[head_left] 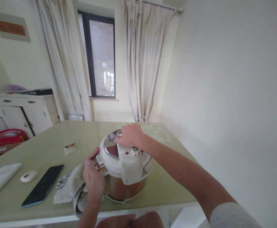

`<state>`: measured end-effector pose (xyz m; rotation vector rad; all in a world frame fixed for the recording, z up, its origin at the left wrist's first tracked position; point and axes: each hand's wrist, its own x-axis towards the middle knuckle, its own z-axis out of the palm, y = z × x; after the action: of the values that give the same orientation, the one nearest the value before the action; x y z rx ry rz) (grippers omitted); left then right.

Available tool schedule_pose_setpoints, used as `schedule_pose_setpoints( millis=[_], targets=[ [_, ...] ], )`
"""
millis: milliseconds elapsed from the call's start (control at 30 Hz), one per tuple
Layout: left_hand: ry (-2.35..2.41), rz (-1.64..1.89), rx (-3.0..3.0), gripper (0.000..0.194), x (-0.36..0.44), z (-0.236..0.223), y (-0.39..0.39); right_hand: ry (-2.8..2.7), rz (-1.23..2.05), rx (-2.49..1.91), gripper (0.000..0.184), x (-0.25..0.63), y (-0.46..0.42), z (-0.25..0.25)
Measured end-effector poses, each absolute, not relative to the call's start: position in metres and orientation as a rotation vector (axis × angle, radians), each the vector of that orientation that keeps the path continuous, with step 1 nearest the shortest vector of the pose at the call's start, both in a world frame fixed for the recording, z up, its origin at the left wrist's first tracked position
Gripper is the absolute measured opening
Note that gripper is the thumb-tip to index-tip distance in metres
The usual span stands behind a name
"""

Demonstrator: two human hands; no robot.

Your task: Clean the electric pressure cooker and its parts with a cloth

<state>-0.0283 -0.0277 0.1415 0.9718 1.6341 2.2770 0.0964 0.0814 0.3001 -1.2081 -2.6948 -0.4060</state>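
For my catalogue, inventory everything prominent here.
Glossy table: 1, green, centre
Round lidded cooker: 1, white-silver, on table
Crumpled cloth: 1, grey, beside cooker
Flat phone: 1, black, beside cloth
Oval object: 1, white, beside phone
Rectangular slab: 1, white, table's left
Small packet: 1, whitish, on table
Window: 1, black-framed, far wall
Fabric curtains: 2, cream, beside window
Cabinet: 1, white, far left
Basket: 1, red, far left
Left hand, right hand: 2, bare, on cooker

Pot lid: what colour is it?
The lid is off-white and shiny silver, as the head view shows.
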Motion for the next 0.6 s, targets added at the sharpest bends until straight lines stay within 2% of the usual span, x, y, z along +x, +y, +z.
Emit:
schedule_pose_setpoints(
  millis=[100,267,400,500,600],
  targets=[
    [1.598,2.281,0.964,0.055,-0.029,0.138,-0.027,-2.638,-0.381,-1.222,0.058,0.096,0.084,0.294],
    [1.593,2.263,0.927,0.055,-0.029,0.139,-0.027,-2.601,-0.274,-1.186,0.072,0.105,0.091,0.282],
    [1.568,2.189,1.047,0.052,-0.039,0.126,-0.034,-2.649,-0.175,-1.084,0.071,0.113,0.098,0.285],
    [1.452,1.982,1.046,0.077,-0.062,0.101,-0.043,-2.666,0.049,-0.845,0.059,0.137,0.105,0.287],
    [1.360,1.689,1.112,0.101,-0.091,0.082,-0.046,-2.392,0.239,-0.736,0.053,0.174,0.102,0.264]
  ],
)
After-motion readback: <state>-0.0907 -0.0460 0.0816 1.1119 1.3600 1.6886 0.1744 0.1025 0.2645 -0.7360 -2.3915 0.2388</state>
